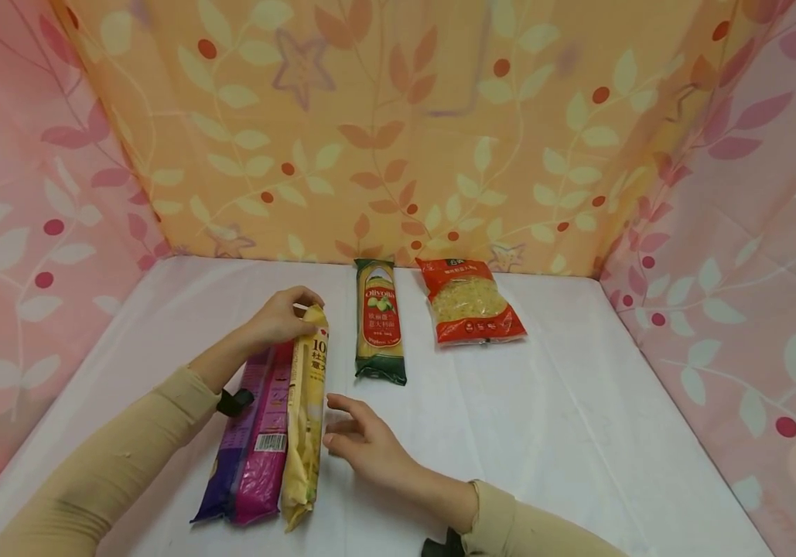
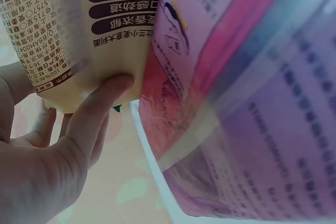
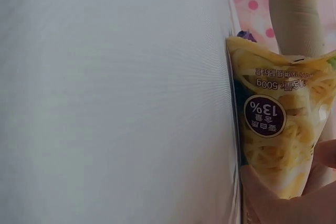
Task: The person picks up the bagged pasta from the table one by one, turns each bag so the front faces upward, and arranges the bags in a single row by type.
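My left hand (image 1: 285,316) pinches the far end of a yellow spaghetti packet (image 1: 307,418), which stands on its long edge. In the left wrist view, the thumb (image 2: 97,103) presses against the printed back of the packet. Right beside it on the left lies a purple and magenta packet (image 1: 258,456) with a barcode. My right hand (image 1: 377,449) is at the yellow packet's right side, thumb and fingers apart and loosely bent. The right wrist view shows the packet's front (image 3: 275,145) close to the fingers; whether they touch it I cannot tell.
A green and yellow Olivoilà spaghetti packet (image 1: 380,321) lies farther back on the white-covered table (image 1: 544,433). To its right is a red bag of pasta (image 1: 470,302) with a clear window. Patterned cloth walls (image 1: 384,131) enclose the table at the back and sides.
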### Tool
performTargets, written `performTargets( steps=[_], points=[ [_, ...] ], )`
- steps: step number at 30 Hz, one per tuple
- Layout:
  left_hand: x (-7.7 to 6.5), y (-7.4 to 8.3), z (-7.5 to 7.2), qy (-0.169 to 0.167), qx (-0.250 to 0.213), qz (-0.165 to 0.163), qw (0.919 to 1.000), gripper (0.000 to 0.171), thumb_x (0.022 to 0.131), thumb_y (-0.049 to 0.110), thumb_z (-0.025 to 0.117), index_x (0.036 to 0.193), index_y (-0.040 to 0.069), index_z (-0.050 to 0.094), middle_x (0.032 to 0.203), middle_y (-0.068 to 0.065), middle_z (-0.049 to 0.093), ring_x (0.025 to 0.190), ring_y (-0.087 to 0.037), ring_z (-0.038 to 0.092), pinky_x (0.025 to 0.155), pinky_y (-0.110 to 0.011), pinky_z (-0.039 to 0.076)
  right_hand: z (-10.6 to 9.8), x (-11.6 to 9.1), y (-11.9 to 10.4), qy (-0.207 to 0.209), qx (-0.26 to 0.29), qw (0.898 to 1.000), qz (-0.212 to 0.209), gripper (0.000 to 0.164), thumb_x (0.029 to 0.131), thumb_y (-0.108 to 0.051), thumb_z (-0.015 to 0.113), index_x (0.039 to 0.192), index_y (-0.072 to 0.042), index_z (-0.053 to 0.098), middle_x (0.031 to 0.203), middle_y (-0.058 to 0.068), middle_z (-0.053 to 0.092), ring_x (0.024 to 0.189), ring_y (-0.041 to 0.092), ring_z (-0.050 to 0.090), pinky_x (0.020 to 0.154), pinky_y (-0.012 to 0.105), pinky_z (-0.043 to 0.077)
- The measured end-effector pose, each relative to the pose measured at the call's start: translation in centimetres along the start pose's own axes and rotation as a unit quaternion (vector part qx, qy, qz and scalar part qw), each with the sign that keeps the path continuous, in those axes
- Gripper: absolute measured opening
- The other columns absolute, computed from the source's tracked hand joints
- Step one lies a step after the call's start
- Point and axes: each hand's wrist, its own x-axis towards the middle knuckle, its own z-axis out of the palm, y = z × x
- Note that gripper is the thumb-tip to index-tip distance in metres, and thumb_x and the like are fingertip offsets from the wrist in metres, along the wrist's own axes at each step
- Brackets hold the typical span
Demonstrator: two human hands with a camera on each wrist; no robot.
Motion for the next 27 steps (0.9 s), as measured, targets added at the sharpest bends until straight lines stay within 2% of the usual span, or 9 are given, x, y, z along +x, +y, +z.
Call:
performTargets(
  steps=[4,9,22,27],
  points=[
    [0.1,-0.5,0.0,0.001,-0.038,-0.005,0.9993,0.048,0.090,-0.002,0.070,0.135,-0.006,0.055,0.136,-0.031,0.057,0.120,-0.042,0.062,0.078,-0.033,0.059,0.0,0.3,0.2,0.001,-0.006,1.000,0.029,0.062,0.100,-0.010,0.066,0.157,-0.006,0.043,0.154,0.015,0.049,0.127,0.030,0.062,0.096,0.032,0.057],
    [-0.1,-0.8,-0.1,0.002,-0.074,-0.004,0.9973,0.047,0.092,-0.001,0.071,0.136,-0.005,0.054,0.135,-0.030,0.059,0.121,-0.040,0.063,0.079,-0.032,0.060,0.1,0.7,0.4,-0.003,-0.003,0.999,0.034,0.072,0.097,-0.007,0.071,0.160,-0.003,0.036,0.153,0.018,0.050,0.126,0.032,0.063,0.101,0.037,0.054],
    [-0.3,-0.9,-0.1,-0.005,-0.102,0.003,0.9948,0.043,0.097,0.003,0.069,0.137,-0.004,0.053,0.139,-0.025,0.055,0.118,-0.035,0.065,0.079,-0.032,0.060,0.4,1.9,0.5,-0.019,0.048,0.997,0.064,0.089,0.094,0.000,0.074,0.165,-0.003,0.021,0.150,0.020,0.054,0.119,0.029,0.068,0.098,0.037,0.056],
    [-0.3,-1.1,0.0,-0.002,-0.126,0.016,0.9919,0.043,0.096,0.000,0.069,0.136,-0.007,0.052,0.138,-0.026,0.054,0.117,-0.033,0.065,0.079,-0.030,0.060,0.3,2.2,0.3,-0.013,0.068,0.995,0.075,0.092,0.092,0.004,0.075,0.164,0.001,0.017,0.144,0.020,0.059,0.119,0.031,0.068,0.097,0.037,0.056]
  ],
)
